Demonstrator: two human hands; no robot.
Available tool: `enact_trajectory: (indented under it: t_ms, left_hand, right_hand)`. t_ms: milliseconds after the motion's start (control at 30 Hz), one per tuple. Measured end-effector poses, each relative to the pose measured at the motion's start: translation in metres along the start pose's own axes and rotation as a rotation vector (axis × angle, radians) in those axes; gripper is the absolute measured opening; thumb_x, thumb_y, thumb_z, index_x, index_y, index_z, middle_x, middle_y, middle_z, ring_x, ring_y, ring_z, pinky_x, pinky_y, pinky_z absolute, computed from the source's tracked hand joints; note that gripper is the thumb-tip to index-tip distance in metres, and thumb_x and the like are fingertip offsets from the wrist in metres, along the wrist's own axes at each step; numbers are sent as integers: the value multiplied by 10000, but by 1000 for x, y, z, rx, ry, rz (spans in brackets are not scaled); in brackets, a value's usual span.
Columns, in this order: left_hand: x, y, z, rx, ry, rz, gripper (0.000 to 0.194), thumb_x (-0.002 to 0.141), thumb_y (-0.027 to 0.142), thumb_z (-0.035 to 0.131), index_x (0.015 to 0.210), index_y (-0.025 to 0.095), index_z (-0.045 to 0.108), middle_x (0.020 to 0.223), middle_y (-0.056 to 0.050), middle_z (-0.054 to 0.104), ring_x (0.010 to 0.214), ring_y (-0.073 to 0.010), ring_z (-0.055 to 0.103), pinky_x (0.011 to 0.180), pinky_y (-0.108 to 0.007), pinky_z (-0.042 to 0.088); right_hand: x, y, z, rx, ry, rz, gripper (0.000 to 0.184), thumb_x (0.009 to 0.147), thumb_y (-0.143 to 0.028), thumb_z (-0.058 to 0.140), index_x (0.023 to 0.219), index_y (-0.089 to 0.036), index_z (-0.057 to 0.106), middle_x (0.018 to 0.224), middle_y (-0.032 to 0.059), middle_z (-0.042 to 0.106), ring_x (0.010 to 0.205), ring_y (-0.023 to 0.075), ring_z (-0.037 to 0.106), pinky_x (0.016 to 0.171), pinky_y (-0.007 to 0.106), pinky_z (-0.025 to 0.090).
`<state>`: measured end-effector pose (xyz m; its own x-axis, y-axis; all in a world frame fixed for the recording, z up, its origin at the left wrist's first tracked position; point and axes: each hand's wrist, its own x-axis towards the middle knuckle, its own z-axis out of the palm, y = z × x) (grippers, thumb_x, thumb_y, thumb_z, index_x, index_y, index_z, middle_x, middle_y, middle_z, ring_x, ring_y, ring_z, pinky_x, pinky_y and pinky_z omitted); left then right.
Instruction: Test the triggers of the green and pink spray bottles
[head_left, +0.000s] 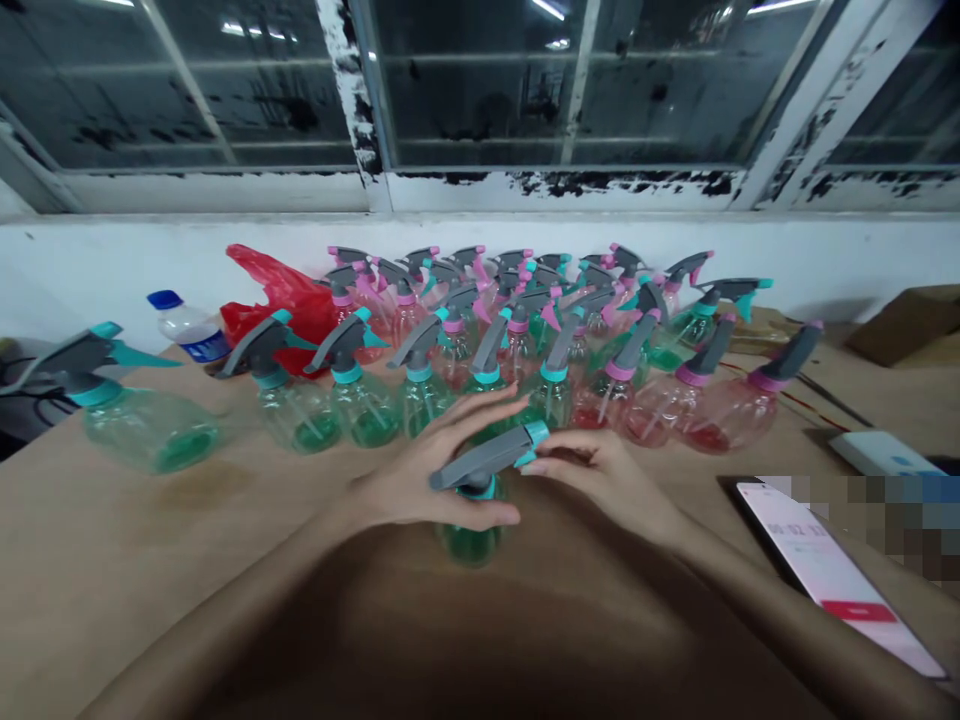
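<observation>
Green spray bottle (474,545) is held at the neck by the left hand (409,470), btwn thumb (near) & fingers (far); body sits below the grip, grey spray head (484,462) above, w/ teal nozzle (535,433) aimed right. Nozzle/trigger end is met by the right hand (607,475), thumb & finger narrowly spaced; gripped or only touched, can't tell.

Just beyond, spray bottles are lined up: green bottles (367,410) left, pink bottles (727,420) right, w/ deeper-coloured btms; liquid or not, can't tell. More are packed behind, nr the far wall (75,260). Blue-capped bottle (187,325) & red bag (279,295) are set far left.

Tabletop (150,540) is seen btwn left forearm & left table edge; right side is taken by phone (817,570) & cardboard box (909,330).
</observation>
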<state>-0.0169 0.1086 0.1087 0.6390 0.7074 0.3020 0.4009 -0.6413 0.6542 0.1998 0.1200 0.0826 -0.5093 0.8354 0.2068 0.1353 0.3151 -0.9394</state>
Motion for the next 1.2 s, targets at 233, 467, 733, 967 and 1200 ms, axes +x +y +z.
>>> enact_trajectory:
  t_ms: [233, 467, 733, 967, 1200]
  left_hand:
    - [0, 11, 21, -117, 186, -102, 263, 763, 197, 563, 1025, 211, 542, 1142, -75, 563, 1018, -228, 567, 888, -420, 463]
    - [-3, 20, 23, -14, 324, -240, 302, 705, 148, 437, 970, 233, 555, 833, -19, 583, 723, -184, 570, 701, -344, 487]
    - [-5, 11, 20, -37, 220, -204, 291, 696, 145, 453, 954, 223, 563, 820, -30, 574, 737, -178, 556, 780, -367, 490]
    - [-5, 9, 21, -32, 217, -170, 360, 688, 133, 442, 1003, 240, 582, 795, -21, 569, 717, -178, 564, 810, -391, 493]
    - [-5, 6, 22, -31, 239, -142, 311, 678, 135, 448, 949, 223, 574, 755, -17, 555, 706, -179, 557, 809, -397, 492]
  right_hand:
    - [5, 13, 10, -92, -5, -51, 250, 842, -344, 552, 1064, -295, 654, 1070, -9, 688, 994, 203, 624, 865, 394, 491]
    - [-11, 50, 13, -376, 26, -73, 314, 877, -368, 506, 1160, -252, 572, 1135, 35, 656, 1062, 199, 596, 933, 409, 464]
    - [-25, 88, 21, -548, -34, -203, 378, 868, -319, 529, 1241, -255, 533, 1223, 40, 604, 1189, 223, 498, 1021, 447, 391]
    - [-27, 90, 24, -607, -35, -240, 358, 868, -279, 529, 1223, -239, 551, 1236, 46, 589, 1192, 233, 488, 1029, 462, 380]
    - [-28, 91, 22, -643, -51, -241, 361, 864, -277, 535, 1224, -251, 548, 1254, 32, 573, 1205, 228, 473, 1027, 458, 388]
